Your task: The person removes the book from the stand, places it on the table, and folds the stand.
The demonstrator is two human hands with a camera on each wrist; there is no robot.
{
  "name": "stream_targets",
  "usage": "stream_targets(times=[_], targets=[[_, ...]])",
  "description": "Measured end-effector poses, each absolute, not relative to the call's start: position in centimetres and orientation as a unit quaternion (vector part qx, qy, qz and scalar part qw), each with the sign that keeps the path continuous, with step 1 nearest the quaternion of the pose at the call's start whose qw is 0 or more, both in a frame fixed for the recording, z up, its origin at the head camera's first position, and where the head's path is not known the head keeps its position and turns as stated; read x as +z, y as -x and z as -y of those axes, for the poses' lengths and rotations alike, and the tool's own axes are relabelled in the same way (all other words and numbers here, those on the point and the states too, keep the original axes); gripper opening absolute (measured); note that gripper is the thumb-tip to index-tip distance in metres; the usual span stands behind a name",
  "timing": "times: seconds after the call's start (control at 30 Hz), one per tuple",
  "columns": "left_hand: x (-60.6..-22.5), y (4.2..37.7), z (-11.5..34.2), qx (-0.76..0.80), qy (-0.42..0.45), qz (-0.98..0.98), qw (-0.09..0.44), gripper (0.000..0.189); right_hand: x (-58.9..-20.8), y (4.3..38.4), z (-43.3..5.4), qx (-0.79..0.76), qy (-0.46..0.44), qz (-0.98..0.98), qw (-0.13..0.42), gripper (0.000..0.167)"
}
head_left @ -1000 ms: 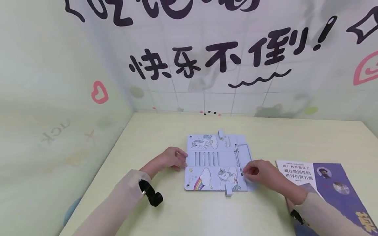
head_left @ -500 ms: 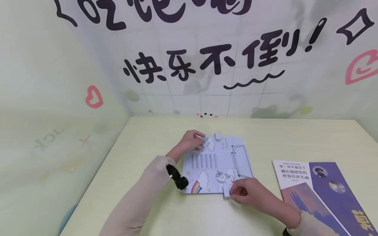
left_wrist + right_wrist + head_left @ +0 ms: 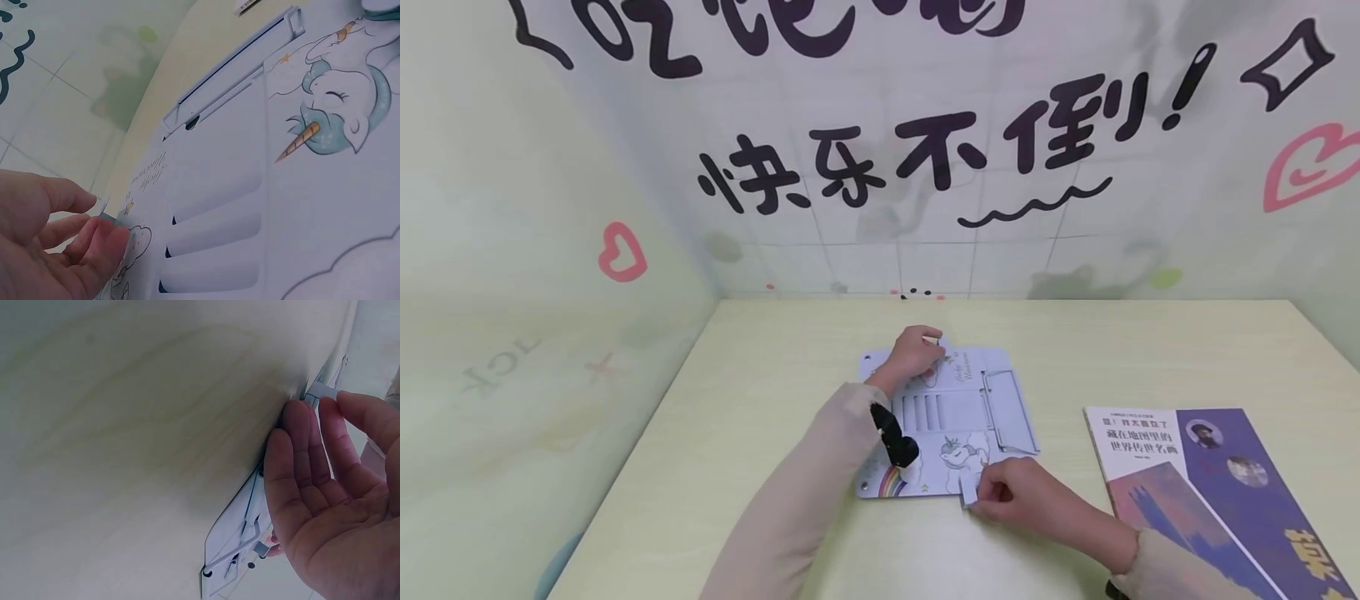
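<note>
A pale lilac folding book stand point(image 3: 958, 410) with unicorn and rainbow prints lies flat on the table. My left hand point(image 3: 916, 354) reaches over its far side and pinches the far page clip point(image 3: 943, 342). In the left wrist view, the left hand's fingertips point(image 3: 87, 201) meet around this small clip. At the near edge, my right hand point(image 3: 1022, 496) pinches the near page clip point(image 3: 967, 490) between thumb and forefinger. That grey clip point(image 3: 322, 392) also shows at the fingertips in the right wrist view. The left forearm hides part of the stand's left side.
A wire support frame point(image 3: 1011, 412) lies folded on the stand's right part. To the right, a purple and white book point(image 3: 1247, 500) lies on the table point(image 3: 760, 417), partly under the right sleeve. A printed white backdrop point(image 3: 820, 242) stands behind the table.
My left hand has moved from the stand's left edge across to the far clip. My right hand has gone from the wire frame down to the near clip and taken hold of it.
</note>
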State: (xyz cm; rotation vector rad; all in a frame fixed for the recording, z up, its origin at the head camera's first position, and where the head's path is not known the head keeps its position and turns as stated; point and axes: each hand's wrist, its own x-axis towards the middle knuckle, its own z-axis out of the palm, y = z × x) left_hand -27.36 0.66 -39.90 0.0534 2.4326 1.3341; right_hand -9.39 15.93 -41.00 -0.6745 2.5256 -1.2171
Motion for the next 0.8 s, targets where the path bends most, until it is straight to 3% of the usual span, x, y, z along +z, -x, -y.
stream_targets(times=[0.8], targets=[[-39.99, 27.84, -1.10, 0.467, 0.017, -0.862, 0.196, 0.033, -40.65, 9.84, -15.76, -0.403, 0.224, -0.878, 0.126, 0.015]])
